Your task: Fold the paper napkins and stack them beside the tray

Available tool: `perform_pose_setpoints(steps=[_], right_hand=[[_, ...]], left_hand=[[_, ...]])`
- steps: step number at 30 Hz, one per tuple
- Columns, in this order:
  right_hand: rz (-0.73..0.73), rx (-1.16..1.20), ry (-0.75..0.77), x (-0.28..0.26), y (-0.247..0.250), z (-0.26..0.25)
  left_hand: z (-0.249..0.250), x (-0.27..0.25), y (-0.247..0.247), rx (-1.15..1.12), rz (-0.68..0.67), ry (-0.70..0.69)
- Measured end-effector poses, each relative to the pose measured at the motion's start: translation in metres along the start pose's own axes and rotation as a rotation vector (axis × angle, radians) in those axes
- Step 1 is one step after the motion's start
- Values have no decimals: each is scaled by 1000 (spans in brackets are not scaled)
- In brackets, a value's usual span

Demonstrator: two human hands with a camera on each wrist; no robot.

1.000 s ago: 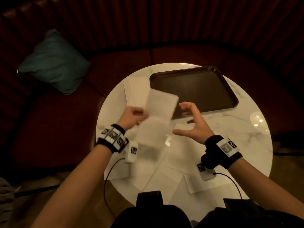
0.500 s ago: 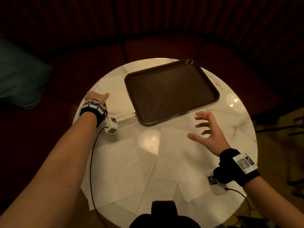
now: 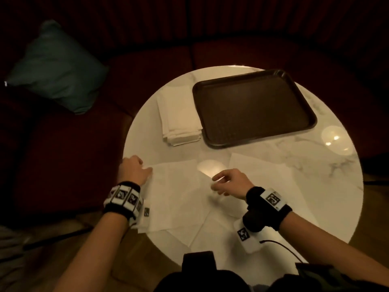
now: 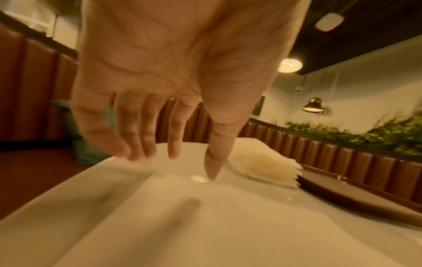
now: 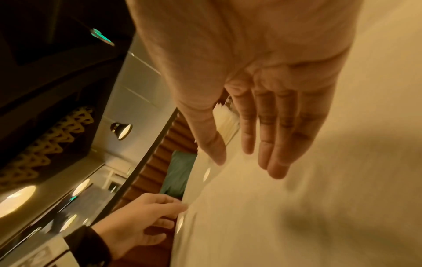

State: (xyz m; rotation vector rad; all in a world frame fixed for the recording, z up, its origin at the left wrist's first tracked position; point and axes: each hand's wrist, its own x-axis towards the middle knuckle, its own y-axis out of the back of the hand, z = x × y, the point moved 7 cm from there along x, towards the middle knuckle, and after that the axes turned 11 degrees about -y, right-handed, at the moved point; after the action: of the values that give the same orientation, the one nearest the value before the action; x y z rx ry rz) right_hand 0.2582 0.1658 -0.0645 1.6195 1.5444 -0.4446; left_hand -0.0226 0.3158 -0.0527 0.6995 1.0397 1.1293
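A stack of folded white napkins (image 3: 179,116) lies on the round table just left of the dark brown tray (image 3: 252,108). Several unfolded napkins are spread over the near half of the table; the nearest one (image 3: 176,190) lies between my hands. My left hand (image 3: 134,171) hovers at that napkin's far left corner, fingers relaxed, thumb tip (image 4: 213,173) pointing down at the sheet. My right hand (image 3: 227,182) is over its right edge, fingers (image 5: 274,144) straight and spread above the paper. Neither hand holds anything. The stack (image 4: 262,166) and tray (image 4: 356,195) also show in the left wrist view.
The marble table (image 3: 294,161) is ringed by a dark red booth seat (image 3: 63,154) with a teal cushion (image 3: 56,66) at the left. Another open napkin (image 3: 284,186) lies at the right. A cable (image 3: 282,247) trails from my right wrist.
My left hand laid the folded napkin on the stack beside the tray and came back empty to the near left. My right hand moved left and down onto the nearest open napkin.
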Motion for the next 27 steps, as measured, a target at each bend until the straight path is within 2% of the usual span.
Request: perform_pose_setpoints(steps=[3, 5, 9, 15, 18, 21, 24, 27], right_hand=[[-79, -15, 27, 1, -39, -13], [-42, -159, 114, 2, -56, -25], [-15, -487, 228, 6, -84, -40], [-25, -561, 257, 10, -99, -42], [-31, -533, 283, 10, -99, -41], [-46, -424, 303, 10, -96, -39], [-77, -205, 234, 10, -92, -36], [-91, -48, 182, 9, -89, -32]], left_hand=[[-28, -45, -22, -9, -12, 139], [-38, -68, -33, -68, -2, 190], [-50, -82, -38, -175, 43, 231], [-61, -94, -24, -228, 93, 253], [-53, -97, -27, -397, 125, 212], [-23, -98, -33, -556, 135, 61], [13, -99, -50, -634, 87, -63], [33, -99, -76, -695, -25, -85]])
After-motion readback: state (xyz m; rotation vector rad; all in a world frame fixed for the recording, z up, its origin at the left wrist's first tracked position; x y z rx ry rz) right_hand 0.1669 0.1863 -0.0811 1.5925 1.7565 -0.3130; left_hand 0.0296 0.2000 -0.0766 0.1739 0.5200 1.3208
